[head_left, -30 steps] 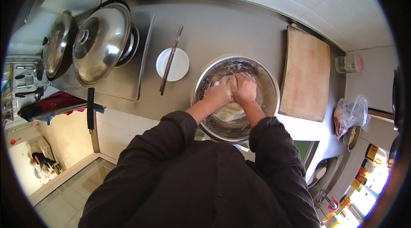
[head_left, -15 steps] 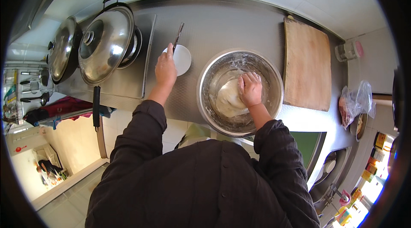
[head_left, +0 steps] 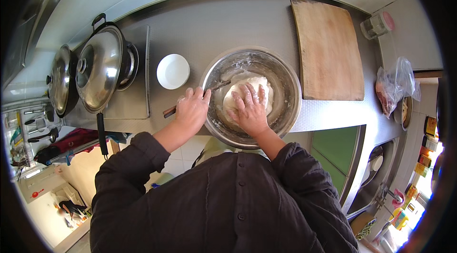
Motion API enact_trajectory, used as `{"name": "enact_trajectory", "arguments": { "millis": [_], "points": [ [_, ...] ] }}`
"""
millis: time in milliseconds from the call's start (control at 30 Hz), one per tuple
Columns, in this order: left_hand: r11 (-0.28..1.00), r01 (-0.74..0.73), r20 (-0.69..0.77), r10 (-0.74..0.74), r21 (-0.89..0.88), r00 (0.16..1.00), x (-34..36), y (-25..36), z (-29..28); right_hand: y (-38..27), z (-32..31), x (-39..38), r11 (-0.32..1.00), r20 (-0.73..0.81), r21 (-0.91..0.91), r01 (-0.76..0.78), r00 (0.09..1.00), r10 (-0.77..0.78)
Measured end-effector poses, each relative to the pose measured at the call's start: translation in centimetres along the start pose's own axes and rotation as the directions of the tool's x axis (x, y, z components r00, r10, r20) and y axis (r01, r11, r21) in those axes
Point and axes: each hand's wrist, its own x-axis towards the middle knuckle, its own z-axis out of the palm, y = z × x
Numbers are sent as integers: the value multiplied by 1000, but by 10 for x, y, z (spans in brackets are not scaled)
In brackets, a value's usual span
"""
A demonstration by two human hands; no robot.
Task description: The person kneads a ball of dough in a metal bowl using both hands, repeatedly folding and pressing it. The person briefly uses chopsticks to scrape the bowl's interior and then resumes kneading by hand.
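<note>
A wide steel mixing bowl stands on the counter in front of me, its inner wall smeared with flour. Inside lies a lump of pale dough. My right hand rests on the dough with its fingers spread, holding nothing. At the bowl's left rim, my left hand is closed around dark chopsticks. Their tips reach into the bowl beside the dough, while the brown ends stick out left of the hand. Both hands have flour on them. A small white bowl sits just beyond my left hand.
A wooden cutting board lies right of the mixing bowl. Two lidded pans stand at the left, the nearer being a wok with its handle toward me. A jar, a plastic bag and a sink are at the right.
My left hand has brought the chopsticks from beside the white bowl to the mixing bowl, tips now inside. My right hand has gone from curled at the dough's side to spread on top.
</note>
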Motion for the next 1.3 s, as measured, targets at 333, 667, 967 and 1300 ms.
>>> {"name": "enact_trajectory", "arguments": {
  "millis": [333,667,967,1300],
  "points": [
    [998,-53,120,58,-41,991,16,0,-6,12,4,2,999,20,25,23,1000,-23],
    [989,-134,8,134,-70,991,36,9,-7,14,8,-1,999,98,34,20,995,-23],
    [993,-116,89,119,-38,989,27,3,-11,14,8,1,1000,47,20,18,999,-19],
    [993,-121,18,121,13,993,35,14,-4,15,7,1,999,64,21,35,997,-36]
  ]
}}
